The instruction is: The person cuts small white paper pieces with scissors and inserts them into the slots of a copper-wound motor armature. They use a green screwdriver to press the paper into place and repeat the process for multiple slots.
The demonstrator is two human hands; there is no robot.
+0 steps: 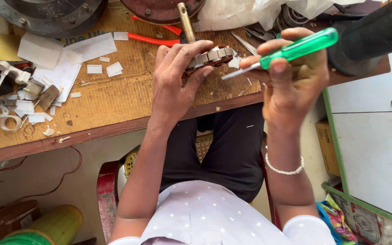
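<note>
Screwdriver (291,49) work on a small motor stator (212,56) looks under way: the left hand (175,81) has its grip closed around the stator over the desk (114,100), the right hand (291,81) clasps the green-handled tool, tip near the laminations. Seating that tip calls for steadiness.

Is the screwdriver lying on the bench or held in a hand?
Held. The right hand grips the green-handled screwdriver above the bench, its tip toward the metal part in the left hand.
</note>
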